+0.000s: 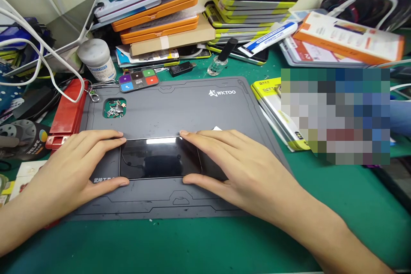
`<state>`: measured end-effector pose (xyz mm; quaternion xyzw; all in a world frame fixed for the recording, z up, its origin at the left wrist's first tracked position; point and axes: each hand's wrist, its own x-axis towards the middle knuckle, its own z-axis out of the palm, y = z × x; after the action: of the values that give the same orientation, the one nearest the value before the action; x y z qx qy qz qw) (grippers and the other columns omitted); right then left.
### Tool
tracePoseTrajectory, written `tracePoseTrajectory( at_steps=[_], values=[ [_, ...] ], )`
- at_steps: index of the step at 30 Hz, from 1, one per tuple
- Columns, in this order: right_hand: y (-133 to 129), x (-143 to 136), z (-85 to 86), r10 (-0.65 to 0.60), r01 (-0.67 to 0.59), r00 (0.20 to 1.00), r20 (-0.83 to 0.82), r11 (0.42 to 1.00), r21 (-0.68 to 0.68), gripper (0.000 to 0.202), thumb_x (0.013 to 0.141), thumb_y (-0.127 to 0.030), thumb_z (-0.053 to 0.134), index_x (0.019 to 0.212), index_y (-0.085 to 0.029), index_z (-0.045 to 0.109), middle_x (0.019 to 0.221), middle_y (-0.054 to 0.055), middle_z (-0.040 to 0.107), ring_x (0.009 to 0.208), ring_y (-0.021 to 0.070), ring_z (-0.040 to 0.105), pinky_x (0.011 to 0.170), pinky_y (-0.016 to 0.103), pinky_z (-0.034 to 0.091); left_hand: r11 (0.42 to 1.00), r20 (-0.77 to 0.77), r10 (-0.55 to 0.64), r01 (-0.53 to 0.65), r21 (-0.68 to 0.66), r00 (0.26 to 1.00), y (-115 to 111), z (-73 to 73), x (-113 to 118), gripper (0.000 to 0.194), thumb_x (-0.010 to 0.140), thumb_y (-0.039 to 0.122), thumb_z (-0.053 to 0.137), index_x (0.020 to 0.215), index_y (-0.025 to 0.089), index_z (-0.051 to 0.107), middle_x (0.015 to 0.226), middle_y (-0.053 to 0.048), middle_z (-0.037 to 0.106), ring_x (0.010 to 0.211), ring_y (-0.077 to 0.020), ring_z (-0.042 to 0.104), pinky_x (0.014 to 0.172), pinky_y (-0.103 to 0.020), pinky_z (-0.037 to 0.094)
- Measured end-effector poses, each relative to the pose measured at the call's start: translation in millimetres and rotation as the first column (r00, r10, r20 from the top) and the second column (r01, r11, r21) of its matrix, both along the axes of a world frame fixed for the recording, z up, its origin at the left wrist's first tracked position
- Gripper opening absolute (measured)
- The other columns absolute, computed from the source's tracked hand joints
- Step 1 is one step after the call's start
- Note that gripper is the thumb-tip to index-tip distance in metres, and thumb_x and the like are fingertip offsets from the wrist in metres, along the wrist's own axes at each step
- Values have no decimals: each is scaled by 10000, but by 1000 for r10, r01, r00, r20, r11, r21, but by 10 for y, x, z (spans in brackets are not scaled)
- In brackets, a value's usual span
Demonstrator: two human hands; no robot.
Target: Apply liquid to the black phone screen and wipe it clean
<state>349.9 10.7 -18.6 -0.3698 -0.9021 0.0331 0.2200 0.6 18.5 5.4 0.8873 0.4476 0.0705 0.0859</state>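
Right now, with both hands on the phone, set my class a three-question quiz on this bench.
1. True or false: the phone lies on the grey mat.
2. Which hand covers the phone's right end? A) left hand B) right hand
3. Fill in: the mat's cut-out holds small ____.

Key: 1 true. 2 B. 3 screws and other small metal parts.

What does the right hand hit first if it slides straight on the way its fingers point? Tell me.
The right hand points left across the phone. Going on, it would probably first meet the left hand, whose fingertips hold the phone's opposite end on the grey mat.
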Motion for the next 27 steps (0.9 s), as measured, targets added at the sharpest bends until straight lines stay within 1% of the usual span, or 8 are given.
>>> tracePoseTrajectory(
  at_steps=[9,15,21,27],
  values=[
    [2,12,-16,-9,9,1000,9,1000,-12,579,1054,-458,673,1473,-78,551,1382,193,752,1193,315,743,1009,472,594,1000,-30,-18,18,23,999,-7,-5,0,720,975,783,588,1497,289,563,1497,-117,642,1313,-379,648,1109,-574,522],
    [9,15,-15,-4,4,1000,7,999,-37,588,1051,-460,680,1505,-118,531,1386,181,752,1207,317,740,1001,479,595,1000,-1,4,-4,11,1000,-16,-8,10,712,967,794,587,1492,313,586,1489,-99,649,1309,-376,652,1123,-569,521],
    [4,17,-22,1,-1,1000,-3,999,-35,607,1049,-442,689,1550,-157,499,1393,182,749,1200,321,747,998,492,603,1000,-13,-17,17,23,1000,-13,-16,-4,710,981,780,578,1508,305,561,1498,-108,639,1316,-380,644,1104,-579,525],
    [7,12,-23,5,-4,1000,12,1000,-24,567,1064,-460,653,1482,-98,527,1389,203,743,1213,316,741,1005,489,599,1000,-18,-16,17,12,1000,-18,-19,-6,712,984,771,585,1517,301,544,1516,-109,625,1337,-376,631,1115,-574,512]
  ],
)
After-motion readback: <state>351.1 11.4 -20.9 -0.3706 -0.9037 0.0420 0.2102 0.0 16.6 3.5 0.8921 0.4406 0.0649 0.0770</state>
